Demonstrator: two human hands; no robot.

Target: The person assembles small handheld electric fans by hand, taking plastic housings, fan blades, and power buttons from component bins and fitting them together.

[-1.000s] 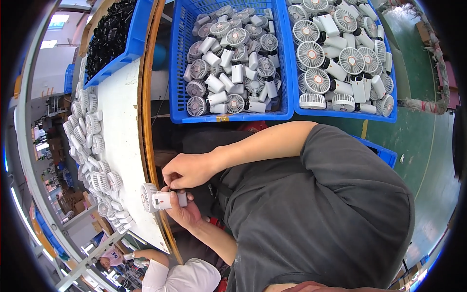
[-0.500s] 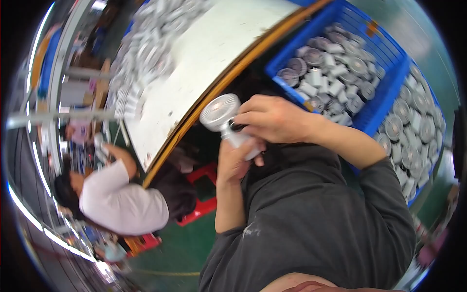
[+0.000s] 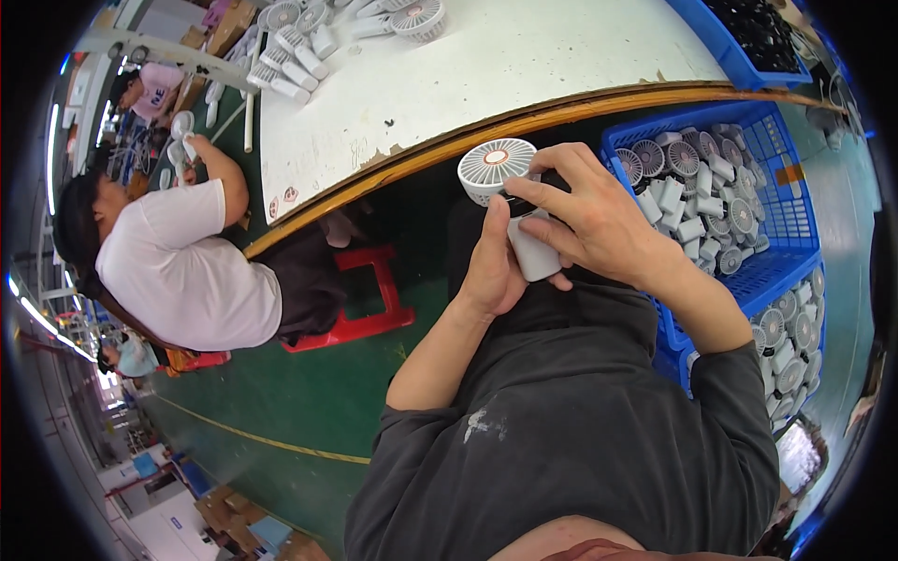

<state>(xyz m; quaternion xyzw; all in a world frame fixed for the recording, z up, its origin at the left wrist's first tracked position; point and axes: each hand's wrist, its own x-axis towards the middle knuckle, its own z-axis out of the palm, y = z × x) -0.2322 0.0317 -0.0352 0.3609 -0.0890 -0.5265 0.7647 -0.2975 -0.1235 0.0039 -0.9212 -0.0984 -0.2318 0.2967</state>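
Note:
A white handheld fan [image 3: 537,251] with a round slatted head is held over my lap, just off the table's edge. Wrapped round its handle from below is my left hand [image 3: 494,264], the thumb pointing up along it. My right hand [image 3: 589,208] comes over from the right, fingers bent at the neck between head and handle. A small black part shows at the neck, partly hidden by the fingers; whether the right hand grips it or only presses there is hard to make out.
A white table [image 3: 421,84] with a wooden edge lies ahead, several fans [image 3: 295,61] piled on it. At the right stands a blue crate [image 3: 795,201] of fans; a blue bin [image 3: 748,56] holds black parts. A co-worker [image 3: 187,252] sits left beside a red stool [image 3: 374,290].
The view has swung, bringing more of the floor and the black parts bin into sight. The fan stays in my hands, its head now facing more upward, with my right fingers still at its neck.

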